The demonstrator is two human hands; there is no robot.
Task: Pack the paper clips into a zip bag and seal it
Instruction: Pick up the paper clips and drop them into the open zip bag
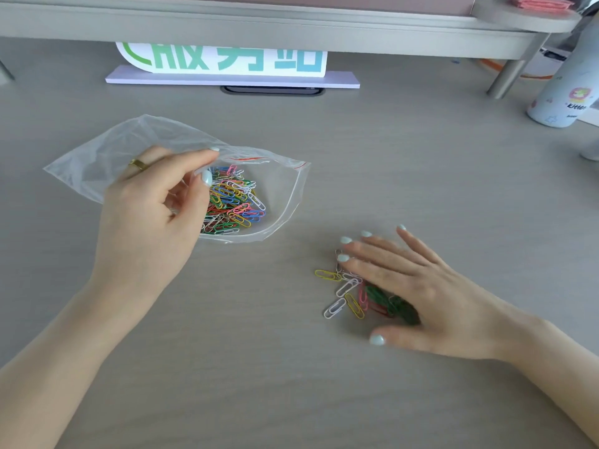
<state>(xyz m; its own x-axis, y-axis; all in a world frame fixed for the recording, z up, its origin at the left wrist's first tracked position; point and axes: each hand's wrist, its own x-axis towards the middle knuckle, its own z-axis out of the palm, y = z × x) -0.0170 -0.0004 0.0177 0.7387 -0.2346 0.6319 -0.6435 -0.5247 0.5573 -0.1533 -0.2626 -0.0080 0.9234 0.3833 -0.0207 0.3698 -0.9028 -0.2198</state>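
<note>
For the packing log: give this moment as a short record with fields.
bag: clear zip bag, flat on desk, mouth open toward the right
clips in bag: most of them, mixed colours
loose clips: small pile on desk, right of bag
left hand: pinches bag's upper edge
right hand: flat, fingers straight, over loose clips
seal: not done

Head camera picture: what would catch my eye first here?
Bright colored paper clips heaped inside a clear zip bag, whose mouth the left hand pinches open at left. At right, the right hand lies flat over a small loose pile of clips on the grey desk.
</note>
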